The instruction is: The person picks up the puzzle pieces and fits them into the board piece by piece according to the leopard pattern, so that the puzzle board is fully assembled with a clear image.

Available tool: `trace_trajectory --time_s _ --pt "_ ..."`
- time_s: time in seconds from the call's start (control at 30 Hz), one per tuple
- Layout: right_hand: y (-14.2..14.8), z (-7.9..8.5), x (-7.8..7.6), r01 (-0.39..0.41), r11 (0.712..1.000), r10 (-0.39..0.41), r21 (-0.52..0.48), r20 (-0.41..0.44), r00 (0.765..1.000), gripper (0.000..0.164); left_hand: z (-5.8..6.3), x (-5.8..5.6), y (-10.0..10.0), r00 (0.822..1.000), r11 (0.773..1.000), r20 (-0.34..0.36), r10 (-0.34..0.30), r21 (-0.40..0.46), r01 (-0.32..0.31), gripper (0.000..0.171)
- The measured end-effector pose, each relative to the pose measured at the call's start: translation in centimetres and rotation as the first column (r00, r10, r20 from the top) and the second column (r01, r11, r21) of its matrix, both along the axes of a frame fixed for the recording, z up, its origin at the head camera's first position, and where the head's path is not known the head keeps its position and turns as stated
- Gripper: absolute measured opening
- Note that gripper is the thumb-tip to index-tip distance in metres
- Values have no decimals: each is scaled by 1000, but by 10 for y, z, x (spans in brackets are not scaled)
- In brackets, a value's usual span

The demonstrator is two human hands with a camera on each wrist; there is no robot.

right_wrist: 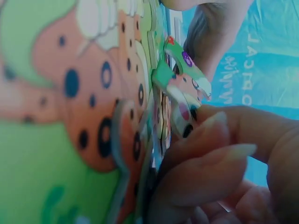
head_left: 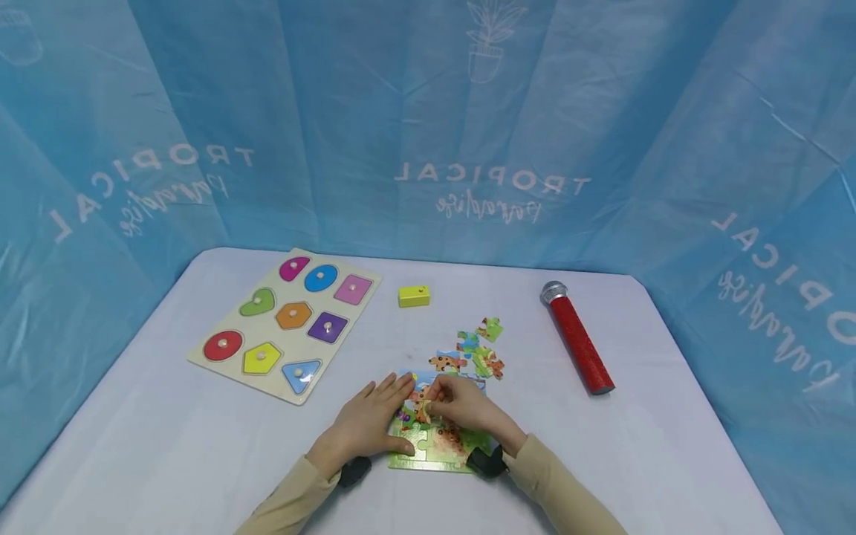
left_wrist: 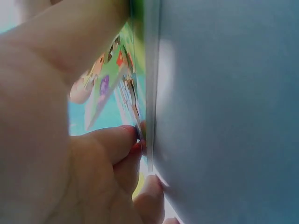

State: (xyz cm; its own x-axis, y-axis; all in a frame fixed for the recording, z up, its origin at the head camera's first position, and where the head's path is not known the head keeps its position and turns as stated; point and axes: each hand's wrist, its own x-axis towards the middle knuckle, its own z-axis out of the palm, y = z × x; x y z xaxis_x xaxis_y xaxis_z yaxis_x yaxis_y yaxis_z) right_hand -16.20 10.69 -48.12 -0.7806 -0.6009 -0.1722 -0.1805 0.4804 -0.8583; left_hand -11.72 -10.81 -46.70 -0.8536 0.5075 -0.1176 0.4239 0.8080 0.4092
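The right hand (head_left: 461, 403) has its grip pinched on a jigsaw piece (right_wrist: 189, 86), thumb against fingers; the piece, printed with a purple flower and part of a spotted face, is held tilted over the left part of a jigsaw board (head_left: 435, 467). The left hand (head_left: 370, 420) lies at the board's left side with its fingers spread and its thumb on the lower left part. The board sits near the front middle of the worktop (head_left: 669, 461), its lower part filled with green and brown spotted-animal pieces. Just beyond its far edge is a cluster of loose jigsaw pieces (head_left: 468, 342). A black wrist device (head_left: 487, 462) shows by the right wrist, at the board's near right corner, and beige sleeves (head_left: 562, 487) cover both forearms.

Farther out, a yellow block (head_left: 414, 297) stands beyond the board. To the left, a wooden peg puzzle (head_left: 257, 328) lies at an angle, holding nine coloured, knobbed shapes, among them a green heart and a red circle. To the right lies a red toy microphone (head_left: 580, 342), silver head pointing away. Blue curtains (head_left: 374, 111) with mirrored "TROPICAL Paradise" lettering enclose the back and sides.
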Motion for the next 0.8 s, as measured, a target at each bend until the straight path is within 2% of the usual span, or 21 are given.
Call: trace_trajectory --time_s 0.17,0.5,0.7,0.8 --pt "-5 2 3 18 997 -10 80 -108 994 6 0 1 1 1000 1000 2 13 6 -13 103" --pt "-13 4 6 84 976 -48 200 -178 983 18 -2 -3 3 1000 999 -28 13 35 -12 104" --pt "-17 5 7 116 966 -67 232 -209 976 23 0 -2 4 1000 1000 2 -9 13 9 101" --pt "-17 5 5 101 969 -53 225 -210 976 22 2 0 3 999 999 23 -31 13 30 97"
